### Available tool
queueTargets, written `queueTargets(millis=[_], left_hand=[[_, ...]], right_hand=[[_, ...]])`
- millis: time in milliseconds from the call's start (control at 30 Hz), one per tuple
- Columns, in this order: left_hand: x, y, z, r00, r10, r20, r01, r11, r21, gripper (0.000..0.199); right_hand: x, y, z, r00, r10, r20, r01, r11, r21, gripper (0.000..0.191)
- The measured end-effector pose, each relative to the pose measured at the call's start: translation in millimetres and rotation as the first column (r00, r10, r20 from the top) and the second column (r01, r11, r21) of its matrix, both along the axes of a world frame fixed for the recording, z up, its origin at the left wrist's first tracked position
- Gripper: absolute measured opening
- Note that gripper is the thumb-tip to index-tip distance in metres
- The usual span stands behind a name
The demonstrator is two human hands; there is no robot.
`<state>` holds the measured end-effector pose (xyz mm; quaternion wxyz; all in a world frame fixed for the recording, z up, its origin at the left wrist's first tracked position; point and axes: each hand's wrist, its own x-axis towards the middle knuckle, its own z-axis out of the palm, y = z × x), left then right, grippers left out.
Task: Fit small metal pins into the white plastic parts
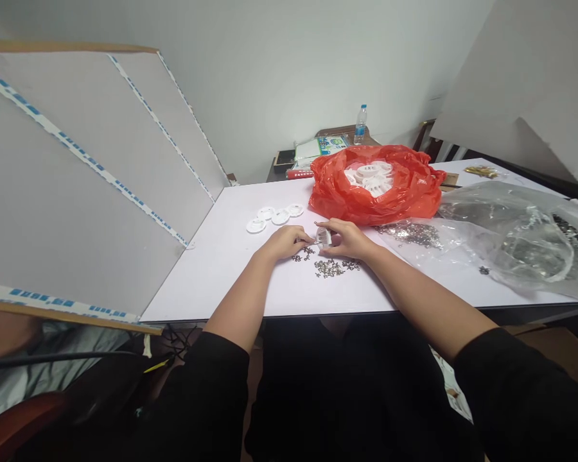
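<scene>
At the centre of the frame, a small white plastic piece (324, 238) is gripped between the thumb and fingers of the right hand (349, 240), seemingly to steady it for the left hand (289, 242), whose fingertips are pinched together beside it, while four round white plastic discs (256, 226) are laid beyond, left of centre.

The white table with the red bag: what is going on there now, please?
A person's right hand holds a white piece, with the left hand close to it. Small metal parts lie loose on the table, nearer the person. Four white discs lie beyond the left hand, and the open red bag holds more white pieces.
</scene>
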<state>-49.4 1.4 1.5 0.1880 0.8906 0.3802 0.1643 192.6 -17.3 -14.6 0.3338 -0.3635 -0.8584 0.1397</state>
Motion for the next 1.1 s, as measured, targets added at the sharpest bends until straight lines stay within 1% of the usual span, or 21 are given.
queueTargets(millis=[200, 333, 533, 700, 833, 1100], left_hand=[[3, -2, 1.0, 0.999, 0.019, -0.035, -0.018, 1.000, 0.009, 0.027], [7, -4, 1.6, 0.997, 0.065, -0.053, -0.065, 0.998, 0.007, 0.027], [12, -5, -1.5, 0.992, 0.118, -0.046, -0.117, 0.993, 0.016, 0.026], [18, -12, 4.1, 0.984, 0.157, -0.079, -0.155, 0.987, 0.033, 0.026], [23, -18, 9.1, 0.978, 0.177, -0.112, -0.176, 0.984, 0.021, 0.025], [28, -19, 6.9, 0.968, 0.204, -0.149, -0.198, 0.979, 0.054, 0.023]], right_hand=[[0, 1, -1.1, 1.000, -0.005, 0.024, 0.004, 0.999, 0.032, 0.077], [-1, 1, 0.0, 0.999, -0.020, 0.044, 0.018, 0.999, 0.040, 0.075], [-4, 0, 2.2, 0.999, -0.042, 0.025, 0.042, 0.999, 0.036, 0.070], [-5, -1, 4.1, 0.998, -0.056, 0.024, 0.055, 0.998, 0.017, 0.069], [-5, -1, 4.8, 0.998, -0.066, 0.016, 0.066, 0.998, 0.004, 0.069], [-4, -2, 6.0, 0.998, -0.067, 0.016, 0.067, 0.998, 0.006, 0.068]])
